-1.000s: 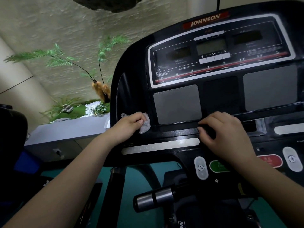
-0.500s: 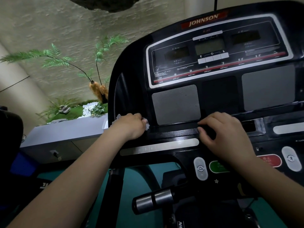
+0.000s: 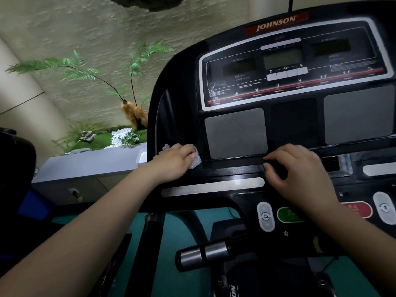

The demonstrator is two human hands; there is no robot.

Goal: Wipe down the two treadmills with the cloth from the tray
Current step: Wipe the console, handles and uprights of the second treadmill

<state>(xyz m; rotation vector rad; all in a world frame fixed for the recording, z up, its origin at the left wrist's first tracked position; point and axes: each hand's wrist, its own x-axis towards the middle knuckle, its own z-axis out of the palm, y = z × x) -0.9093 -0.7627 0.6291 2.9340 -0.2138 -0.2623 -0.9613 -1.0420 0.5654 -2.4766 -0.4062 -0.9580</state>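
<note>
On my feed the left hand [image 3: 173,161] is bunched round the grey cloth [image 3: 196,161], fingers curled tight. A tuft of fabric pokes out past the knuckles on the far side and a bigger wad shows under the fingertips. That hand presses the cloth against the lower left corner of the treadmill [image 3: 293,116], on the black console face just left of the grey mesh panel [image 3: 235,133] and just above the long silver strip [image 3: 212,186].

The right hand [image 3: 300,170] carries nothing loose. Its fingers hook over the black ledge that runs under the mesh panels, the thumb tucked in below the ledge edge, so I read it as clamped on the console (a bracing grip, by the look of the bent knuckles). Its wrist crosses above the green button [image 3: 287,214] and the red button [image 3: 357,209].

The two hands sit apart on the same level, with the width of the mesh panel between them. Below them a chrome-banded handlebar grip [image 3: 203,255] juts out. Off to the left, a fern [image 3: 85,71] arches over a grey counter [image 3: 90,166].
</note>
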